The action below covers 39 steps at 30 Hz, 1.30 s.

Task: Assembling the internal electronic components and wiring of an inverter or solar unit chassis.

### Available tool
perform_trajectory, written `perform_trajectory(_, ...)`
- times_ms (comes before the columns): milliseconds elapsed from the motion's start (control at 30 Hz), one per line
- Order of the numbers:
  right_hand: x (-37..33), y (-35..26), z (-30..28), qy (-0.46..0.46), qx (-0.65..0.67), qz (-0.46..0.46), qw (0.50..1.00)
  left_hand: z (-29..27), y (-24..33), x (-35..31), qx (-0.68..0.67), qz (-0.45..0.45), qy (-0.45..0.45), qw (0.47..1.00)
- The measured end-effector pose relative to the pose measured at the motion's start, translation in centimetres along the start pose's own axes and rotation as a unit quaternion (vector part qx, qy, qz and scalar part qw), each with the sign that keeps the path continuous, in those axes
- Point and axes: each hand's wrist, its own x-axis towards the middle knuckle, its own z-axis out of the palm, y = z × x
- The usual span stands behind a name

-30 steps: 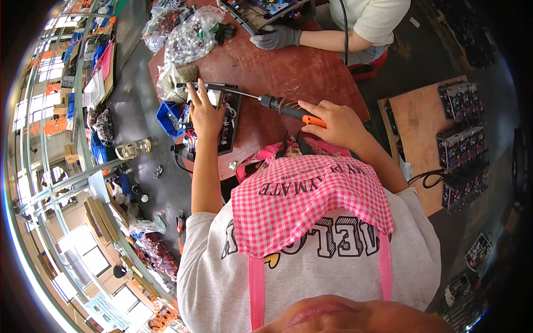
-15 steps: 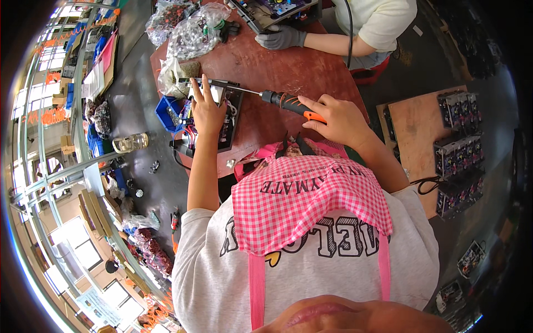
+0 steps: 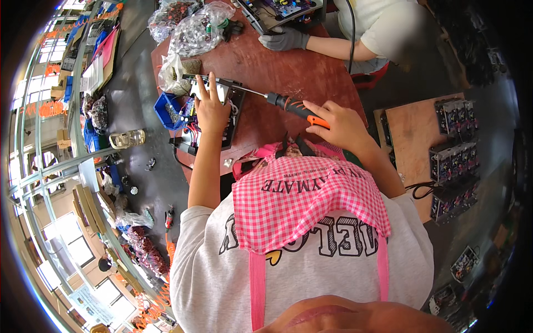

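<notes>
My right hand (image 3: 340, 126) is wrapped round the handle of a black and orange electric screwdriver (image 3: 300, 109). Its long thin shaft points left, toward the far edge of an electronic unit (image 3: 235, 105) with a dark metal case, circuit parts and red wires. Over that unit lies my left hand (image 3: 213, 114), with two fingers stretched out and spread across its far edge. The thumb and other fingers are partly hidden, and the screwdriver's tip is hard to make out near the fingers. A blue bin (image 3: 167, 111) of small metal parts sits left of the unit.
Plastic bags of parts (image 3: 194, 34) lie at the far left of the red-brown table (image 3: 311, 72). Across it, a co-worker's gloved hand (image 3: 284, 39) touches another electronic unit (image 3: 283, 12). Several finished-looking boards (image 3: 455, 150) stand on a wooden panel (image 3: 411, 133) to the right.
Both hands keep nearly the same pose, the screwdriver still against the unit's far side. The whole view has shifted slightly, and the co-worker's upper arm has moved a little.
</notes>
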Motion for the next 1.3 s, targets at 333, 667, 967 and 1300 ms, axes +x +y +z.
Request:
perform_trajectory(333,-6.1,1.8,4.6,-0.015,0.313,0.155,0.937,0.3,0.5,-0.7,-0.030,-0.011,0.005,0.999)
perform_trajectory(667,-6.3,3.0,9.7,0.044,0.337,0.271,0.900,-6.9,-7.7,-3.6,-0.211,-0.100,0.247,0.940)
perform_trajectory(967,-4.3,3.5,11.8,0.053,0.259,0.249,0.932,5.5,-23.2,-16.8,-0.656,-0.506,0.054,0.558)
perform_trajectory(1300,-2.8,1.6,16.1,0.107,0.097,0.251,0.957,4.6,-11.5,-18.0,-0.877,-0.363,-0.218,0.228)
